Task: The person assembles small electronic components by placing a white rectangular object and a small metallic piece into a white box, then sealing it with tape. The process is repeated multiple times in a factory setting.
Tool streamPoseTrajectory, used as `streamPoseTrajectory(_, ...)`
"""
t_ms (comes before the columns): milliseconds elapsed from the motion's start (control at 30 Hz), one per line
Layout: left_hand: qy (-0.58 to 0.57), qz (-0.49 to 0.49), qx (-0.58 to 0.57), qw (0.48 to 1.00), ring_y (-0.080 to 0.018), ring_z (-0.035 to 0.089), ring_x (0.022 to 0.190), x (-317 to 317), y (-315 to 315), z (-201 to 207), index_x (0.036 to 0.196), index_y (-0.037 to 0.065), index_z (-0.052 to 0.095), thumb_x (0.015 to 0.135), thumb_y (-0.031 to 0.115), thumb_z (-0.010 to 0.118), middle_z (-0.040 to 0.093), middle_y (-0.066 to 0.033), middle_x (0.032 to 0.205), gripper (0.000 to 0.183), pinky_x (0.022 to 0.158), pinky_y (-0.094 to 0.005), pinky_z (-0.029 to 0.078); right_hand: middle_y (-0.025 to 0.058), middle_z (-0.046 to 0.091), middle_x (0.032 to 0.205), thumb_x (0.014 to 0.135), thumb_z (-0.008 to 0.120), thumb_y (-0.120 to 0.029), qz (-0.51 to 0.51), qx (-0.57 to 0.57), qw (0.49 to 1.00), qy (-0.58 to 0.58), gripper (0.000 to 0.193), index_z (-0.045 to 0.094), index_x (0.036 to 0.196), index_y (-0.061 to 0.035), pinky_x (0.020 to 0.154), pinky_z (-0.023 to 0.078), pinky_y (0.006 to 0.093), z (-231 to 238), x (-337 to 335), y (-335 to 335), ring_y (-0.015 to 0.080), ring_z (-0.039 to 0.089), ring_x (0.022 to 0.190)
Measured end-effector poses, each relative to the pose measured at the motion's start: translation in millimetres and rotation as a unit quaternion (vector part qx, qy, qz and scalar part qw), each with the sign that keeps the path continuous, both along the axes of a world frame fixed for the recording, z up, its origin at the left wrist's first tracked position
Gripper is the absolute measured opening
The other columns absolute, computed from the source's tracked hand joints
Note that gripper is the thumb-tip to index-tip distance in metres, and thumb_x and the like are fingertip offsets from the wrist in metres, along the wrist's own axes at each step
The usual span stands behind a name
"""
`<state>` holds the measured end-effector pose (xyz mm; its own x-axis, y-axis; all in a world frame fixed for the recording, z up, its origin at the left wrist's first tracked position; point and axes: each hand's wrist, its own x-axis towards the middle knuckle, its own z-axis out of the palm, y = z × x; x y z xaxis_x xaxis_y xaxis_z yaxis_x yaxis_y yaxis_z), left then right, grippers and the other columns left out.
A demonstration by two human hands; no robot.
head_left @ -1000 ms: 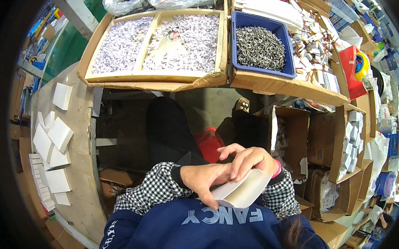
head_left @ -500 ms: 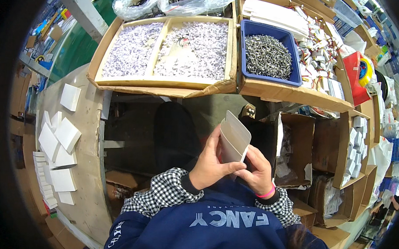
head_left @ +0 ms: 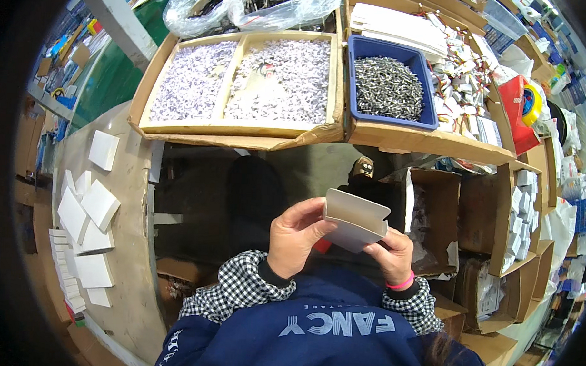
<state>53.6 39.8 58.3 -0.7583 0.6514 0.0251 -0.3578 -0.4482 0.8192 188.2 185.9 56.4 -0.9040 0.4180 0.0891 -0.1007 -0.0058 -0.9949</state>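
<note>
Between my two hands is a small white cardboard box (head_left: 357,225), held above my lap. Its near end gapes, showing a bare inside, and a flap stands up along the top edge. My left hand (head_left: 296,233) pinches its left end between thumb and fingers. At the lower right corner, my right hand (head_left: 392,252) grips it, with the thumb in front and the other fingers partly hidden behind. A pink band circles my right wrist.
Flat white boxes (head_left: 95,271) lie on the table at left. Ahead are a divided tray (head_left: 279,125) of small whitish parts and a blue bin (head_left: 394,120) of metal screws. Wired white parts (head_left: 464,79) fill a carton beside it. Open cartons (head_left: 435,188) stand at right.
The box has turned from steeply upright to lying more sideways, its opening now wider in view. My hands have moved apart to its two ends.
</note>
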Motion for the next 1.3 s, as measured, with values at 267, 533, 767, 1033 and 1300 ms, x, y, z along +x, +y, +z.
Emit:
streamPoseTrajectory(267,-0.011,-0.010,-0.019,1.000,-0.0180,0.061,0.102,5,-3,-2,0.118,0.002,0.060,0.083,-0.002,0.066,0.065,-0.0112,0.111,0.036,0.092,-0.0318,0.050,0.0119,0.061,0.113,0.080,0.068,0.004,-0.006,-0.138,0.990,0.041,0.037,0.058,0.116,0.0025,0.091,0.049,0.0341,-4,-5,1,0.0201,0.060,0.103)
streamPoseTrajectory(533,0.031,-0.007,-0.044,0.999,-0.0169,0.060,0.103,5,-11,-4,0.124,0.001,0.051,0.086,0.001,0.065,0.063,-0.0107,0.113,0.040,0.092,-0.0305,0.048,0.0143,0.063,0.110,0.080,0.069,0.005,0.012,-0.043,0.999,0.026,0.068,0.036,0.139,-0.0042,0.084,0.053,0.0318,0,-1,-4,0.0184,0.062,0.099)
streamPoseTrajectory(767,0.118,0.016,-0.026,0.993,-0.0164,0.059,0.105,12,-19,-14,0.131,0.007,0.048,0.088,-0.002,0.061,0.063,-0.0100,0.113,0.046,0.093,-0.0302,0.047,0.0122,0.064,0.110,0.080,0.068,0.005,0.060,-0.022,0.997,-0.051,0.061,0.043,0.136,-0.0020,0.083,0.054,0.0300,11,-2,-4,0.0156,0.062,0.098)
streamPoseTrajectory(1033,0.183,-0.014,-0.098,0.978,-0.0155,0.060,0.099,12,-30,-24,0.122,0.005,0.057,0.087,0.003,0.064,0.063,-0.0077,0.109,0.036,0.087,-0.0268,0.047,0.0088,0.060,0.108,0.079,0.071,0.003,0.125,0.062,0.988,-0.072,0.055,0.046,0.129,-0.0009,0.082,0.052,0.0285,17,4,1,0.0137,0.061,0.095)
streamPoseTrajectory(1300,0.257,-0.093,-0.175,0.946,-0.0159,0.060,0.091,9,-35,-16,0.111,0.005,0.054,0.091,0.008,0.060,0.061,-0.0074,0.100,0.021,0.081,-0.0278,0.047,0.0092,0.064,0.101,0.075,0.077,-0.005,0.133,0.099,0.981,-0.103,0.043,0.056,0.113,-0.0047,0.073,0.056,0.0281,22,10,13,0.0182,0.067,0.087)
